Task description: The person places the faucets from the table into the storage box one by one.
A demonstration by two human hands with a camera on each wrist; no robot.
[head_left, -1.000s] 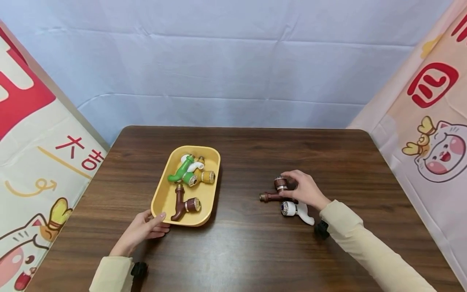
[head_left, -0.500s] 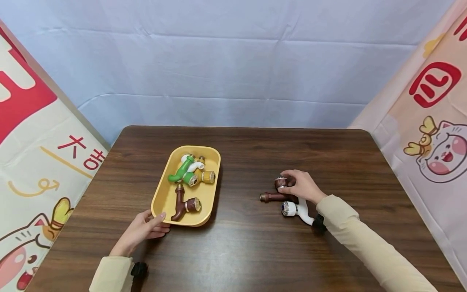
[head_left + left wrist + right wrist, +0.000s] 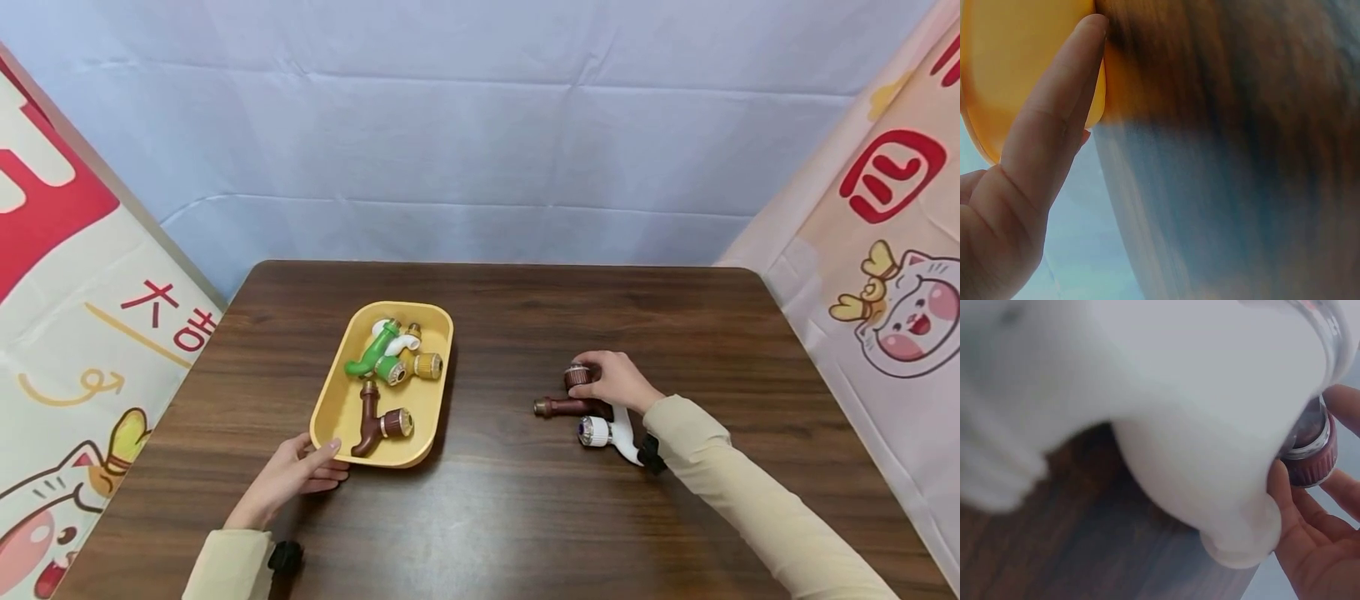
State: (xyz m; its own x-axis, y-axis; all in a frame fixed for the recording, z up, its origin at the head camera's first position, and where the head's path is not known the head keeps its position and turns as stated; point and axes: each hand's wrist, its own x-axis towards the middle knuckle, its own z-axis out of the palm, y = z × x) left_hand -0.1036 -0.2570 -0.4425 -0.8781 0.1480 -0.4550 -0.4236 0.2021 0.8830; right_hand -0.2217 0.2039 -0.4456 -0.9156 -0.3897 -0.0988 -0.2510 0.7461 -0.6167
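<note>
My left hand (image 3: 296, 471) pinches the near left corner of a yellow plastic tray (image 3: 335, 421), thumb over the rim and fingers below. In the left wrist view the thumb (image 3: 1054, 112) lies along the tray's edge. On the table at right, my right hand (image 3: 618, 383) grips the ridged knob of a brown faucet (image 3: 562, 407), whose brass threaded end points left. Just in front of that faucet lies a white faucet (image 3: 621, 433), its spout end partly behind my wrist strap. Large and blurred in the right wrist view, the white faucet (image 3: 1197, 425) hides part of the brown one.
Inside the tray lie another brown faucet (image 3: 370, 421), a green faucet (image 3: 381, 346), a yellow faucet (image 3: 426, 365) and a partly covered white one (image 3: 405, 342). The dark wooden table (image 3: 487, 517) ends at the back before a pale cloth (image 3: 465, 150). Printed cloths hang at both sides.
My right wrist has shifted slightly left and over the white faucet's spout end, while the fingers stay at the brown faucet's knob. The left hand and tray have stayed in place.
</note>
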